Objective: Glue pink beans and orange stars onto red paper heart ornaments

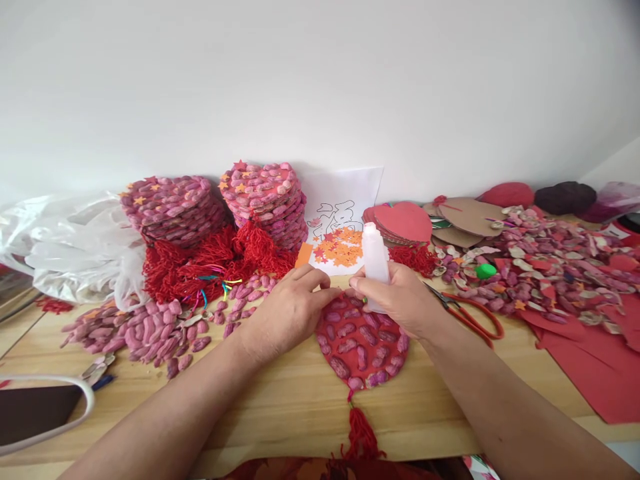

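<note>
My right hand [397, 297] is closed around a translucent white squeeze bottle [376, 257], which looks like a glue bottle and stands nearly upright over a red disc [354, 353]. Purple-pink peanuts [361, 358] are spread across the disc's face. A red tassel [363, 433] hangs from its lower edge toward me. At the disc's upper left edge is my left hand [293, 307], fingers curled and thumb and forefinger close together; anything between them is too hidden to make out. Just beyond both hands, orange and red paper stars [340, 247] lie on a white sheet.
Two stacks of peanut-covered discs [263, 200] stand at the back left above red tassels [185, 267]. Loose peanuts [150, 330] and a plastic bag [75, 240] lie left. Orange-handled scissors [475, 317], red heart-shaped cutouts [405, 221], a peanut pile [560, 253] and red paper [595, 367] lie right.
</note>
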A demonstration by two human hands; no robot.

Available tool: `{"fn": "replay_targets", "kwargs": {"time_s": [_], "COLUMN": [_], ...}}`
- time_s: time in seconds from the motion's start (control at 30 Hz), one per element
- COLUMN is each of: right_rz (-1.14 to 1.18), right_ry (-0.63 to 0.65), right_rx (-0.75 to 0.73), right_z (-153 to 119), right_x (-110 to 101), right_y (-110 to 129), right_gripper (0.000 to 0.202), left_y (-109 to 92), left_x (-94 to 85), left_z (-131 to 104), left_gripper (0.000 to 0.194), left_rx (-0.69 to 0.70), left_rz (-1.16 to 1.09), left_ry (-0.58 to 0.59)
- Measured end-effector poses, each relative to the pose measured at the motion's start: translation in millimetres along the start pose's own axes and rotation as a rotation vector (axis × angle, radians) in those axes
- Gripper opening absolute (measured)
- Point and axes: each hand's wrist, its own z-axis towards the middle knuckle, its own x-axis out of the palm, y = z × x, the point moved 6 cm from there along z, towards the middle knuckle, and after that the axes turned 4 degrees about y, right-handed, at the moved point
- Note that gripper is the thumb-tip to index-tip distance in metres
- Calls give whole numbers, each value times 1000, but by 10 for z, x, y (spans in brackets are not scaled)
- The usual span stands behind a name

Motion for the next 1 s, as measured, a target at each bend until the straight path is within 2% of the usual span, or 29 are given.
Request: {"fn": "replay_targets", "kwargs": {"time_s": [0.47,0.8,0.9,1.0], "right_rz": [-74,68,134,206], "right_ry": [-38,-51,-82,-135], "right_rx": [29,11,-4,-34], "right_z": [-42,-10,-20,-34], "right_x": [-8,-35,-45,-83], "right_y": [112,43,71,112], "right_gripper": [17,15,16,20], "left_y": [-8,6,20,63], "left_x": [65,43,62,70], "left_z": [13,15,13,0], "left_gripper": [25,28,28,30], "left_rx": [23,9,12,-5], "left_rz": [2,-54,-61,-82], "left_ry": [39,7,-4,-64]}}
